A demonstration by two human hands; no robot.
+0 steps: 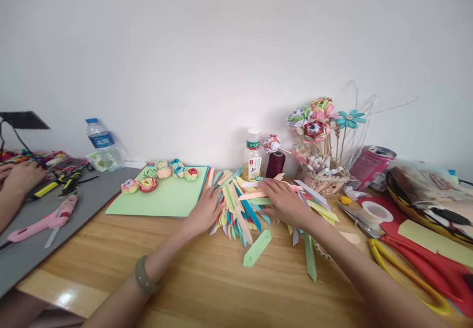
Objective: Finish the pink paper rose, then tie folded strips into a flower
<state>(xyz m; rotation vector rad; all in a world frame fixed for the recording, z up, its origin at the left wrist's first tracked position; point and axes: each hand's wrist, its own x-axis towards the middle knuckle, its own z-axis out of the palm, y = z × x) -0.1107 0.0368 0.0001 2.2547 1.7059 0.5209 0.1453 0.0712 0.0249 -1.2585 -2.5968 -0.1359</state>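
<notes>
A heap of folded paper strips in green, blue, peach, yellow and lilac lies on the wooden table between my hands. My left hand rests against the heap's left edge, fingers stretched out, with a greenish bangle on that wrist. Over the right part of the heap lies my right hand, fingers apart and touching strips; what is under its palm is hidden. Nearer to me, a light green folded strip lies apart, and another green strip sticks out below my right hand.
Small paper flowers sit on green paper sheets at left. Behind the heap stand a clear bottle, dark thread and a flower basket. Scissors lie right. At far left are a pink glue gun and another person's hand.
</notes>
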